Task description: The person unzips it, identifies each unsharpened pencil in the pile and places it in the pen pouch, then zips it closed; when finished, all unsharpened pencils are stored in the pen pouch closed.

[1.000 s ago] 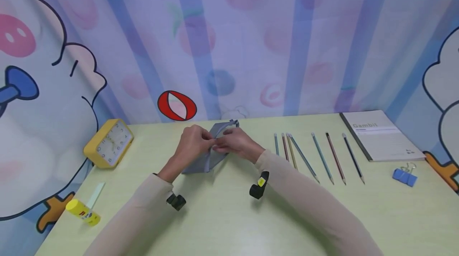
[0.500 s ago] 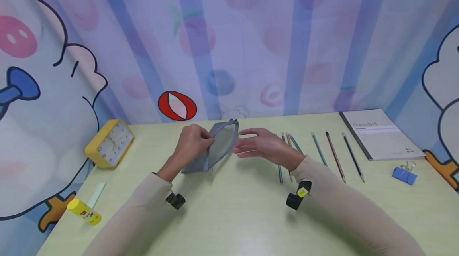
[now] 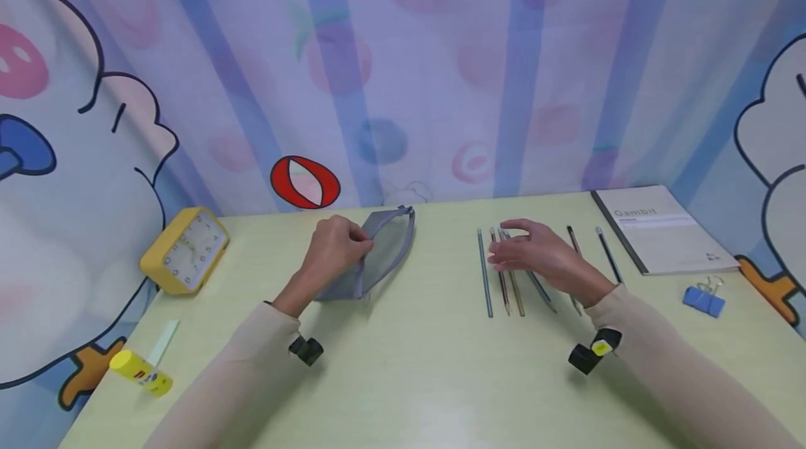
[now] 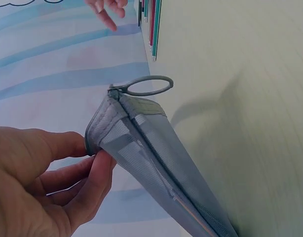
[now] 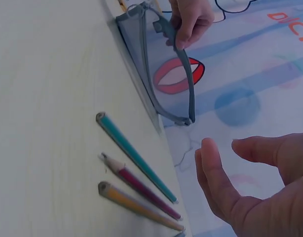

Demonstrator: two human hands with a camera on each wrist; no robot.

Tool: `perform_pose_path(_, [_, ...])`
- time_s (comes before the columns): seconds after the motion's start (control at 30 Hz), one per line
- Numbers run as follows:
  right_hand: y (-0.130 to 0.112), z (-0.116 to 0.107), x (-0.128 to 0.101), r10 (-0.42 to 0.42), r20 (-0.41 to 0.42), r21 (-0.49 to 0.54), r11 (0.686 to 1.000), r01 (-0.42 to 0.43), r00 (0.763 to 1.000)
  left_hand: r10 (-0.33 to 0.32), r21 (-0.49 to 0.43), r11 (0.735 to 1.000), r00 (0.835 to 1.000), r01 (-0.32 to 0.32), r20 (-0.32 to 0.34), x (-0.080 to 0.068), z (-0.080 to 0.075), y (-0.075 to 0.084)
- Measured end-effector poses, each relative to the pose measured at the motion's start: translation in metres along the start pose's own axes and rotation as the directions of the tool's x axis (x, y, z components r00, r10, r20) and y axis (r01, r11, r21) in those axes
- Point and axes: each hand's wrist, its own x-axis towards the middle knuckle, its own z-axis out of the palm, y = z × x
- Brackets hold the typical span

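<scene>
The table (image 3: 403, 393) carries everything here, and the work on it looks early: as far as I can judge, the pouch is opened and none of the pencils has gone in yet.

The grey mesh pouch (image 3: 384, 253) sits just left of centre, toward twelve o'clock near the curtain. Its zipper mouth stands open, the ring pull (image 4: 146, 86) at the far end. The left hand (image 3: 334, 250) pinches the upper lip of that mouth, thumb and fingers curled on the fabric edge, holding it up off the table; the left wrist view shows the grip plainly.

The pencils (image 3: 504, 274) lie in a loose row at about two o'clock from the pouch, well apart from it, all flat on the table. The right hand (image 3: 541, 257) hovers over the middle of the row with fingers relaxed and slightly spread, gripping nothing; the right wrist view shows thumb and fingers parted above a teal, a magenta and a yellow pencil.

So, judged from how things lie: opening done, every pencil left to move.

Writing, largest first: orange letters cut off at the top of the curtain, unreadable. The notebook (image 3: 661, 229) at two o'clock reads "Gambit" on its cover; smaller lines beneath are too fine to make out. The yellow clock (image 3: 185, 250) at ten o'clock shows numerals. The glue stick (image 3: 132, 372) at eight o'clock has a label too blurred to read. A blue binder clip (image 3: 704, 298) bears nothing legible.
</scene>
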Motion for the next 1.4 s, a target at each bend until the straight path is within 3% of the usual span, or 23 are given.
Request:
perform_pose_path(0.13, [0.007,-0.008,-0.004,0.031,-0.076,-0.079,0.996,-0.036,0.997,0.012,0.002,1.0,1.0,-0.012,-0.001,0.0,-0.001,0.001])
perform_pose_path(0.33, [0.018,-0.014,-0.007,0.016,-0.117,-0.165,0.986,-0.036,0.993,-0.002,-0.01,1.0,1.0,0.002,0.001,0.0,-0.001,0.001])
perform_pose_path(0.6, [0.026,-0.01,-0.001,-0.047,-0.18,-0.397,0.917,-0.029,0.983,0.007,-0.002,1.0,1.0,-0.007,-0.008,0.001,0.0,-0.001])
perform_pose_path(1.4, [0.028,0.009,0.009,-0.182,-0.159,-0.637,0.77,0.04,0.97,0.004,-0.01,1.0,1.0,-0.004,-0.018,-0.002,-0.001,-0.004])
